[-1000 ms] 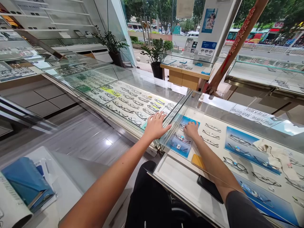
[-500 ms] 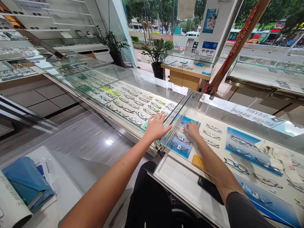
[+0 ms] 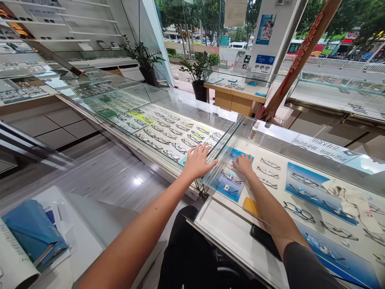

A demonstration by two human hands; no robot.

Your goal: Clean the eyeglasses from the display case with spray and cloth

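My left hand is spread over the glass top near the joint of two display cases, with nothing in it. Beneath and beyond it, rows of eyeglasses lie inside the left case. To the right, my right hand rests on the glass of the right case, fingers apart and slightly bent, holding nothing. Under that glass, near the right hand, is a blue mat with several glasses on it. A yellow object lies by my right forearm.
An open drawer is in front of me, with a black phone-like object at its right. A small spray bottle stands on the right case. At lower left is a blue case. A crumpled cloth lies at the right.
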